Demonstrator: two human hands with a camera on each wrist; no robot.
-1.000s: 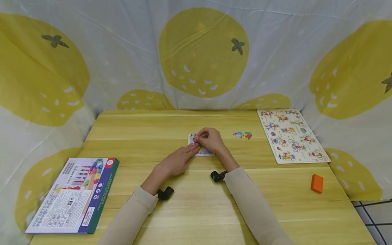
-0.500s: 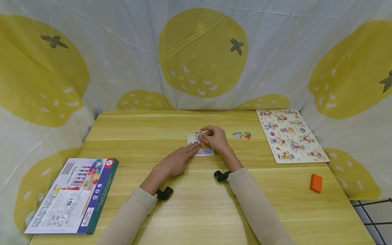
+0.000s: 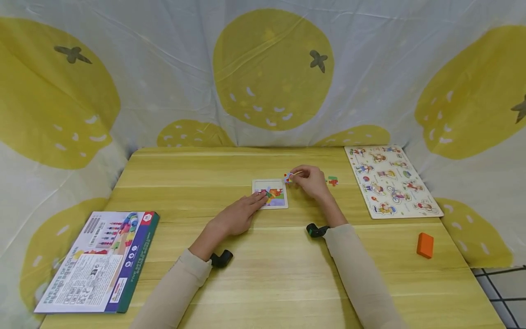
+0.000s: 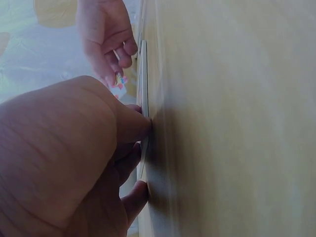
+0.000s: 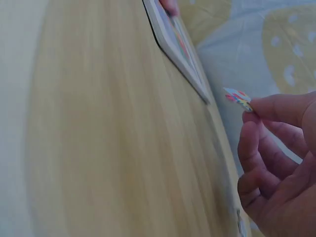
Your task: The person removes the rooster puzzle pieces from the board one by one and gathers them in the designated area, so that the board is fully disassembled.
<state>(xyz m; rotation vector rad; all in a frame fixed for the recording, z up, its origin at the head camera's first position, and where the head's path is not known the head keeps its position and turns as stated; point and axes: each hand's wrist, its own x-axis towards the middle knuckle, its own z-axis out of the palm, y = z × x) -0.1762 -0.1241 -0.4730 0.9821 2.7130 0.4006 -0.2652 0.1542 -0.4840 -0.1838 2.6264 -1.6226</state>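
A small puzzle tray (image 3: pixel 274 205) lies on the table, its lower part filled with colourful pieces and its upper part showing pale base. My left hand (image 3: pixel 240 214) rests on the tray's left side with its fingers stretched out; in the left wrist view the thumb (image 4: pixel 133 123) touches down at its edge. Just beyond the tray's upper right corner, my right hand (image 3: pixel 311 183) pinches a puzzle piece (image 3: pixel 288 177) between thumb and forefinger. The right wrist view shows that piece (image 5: pixel 239 98) tilted in the fingertips, off the table. Another puzzle piece (image 3: pixel 333 181) lies right of this hand.
A larger board with printed figures (image 3: pixel 392 183) lies at the back right. An orange block (image 3: pixel 425 245) is near the right edge. A boxed bead toy (image 3: pixel 98 262) lies at the left front. Fruit-patterned cloth (image 3: pixel 273 68) hangs behind the table (image 3: pixel 263 283).
My right hand has lifted the puzzle piece away from the tray and carried it to the right, uncovering the tray's upper part. The left hand has stayed in place.
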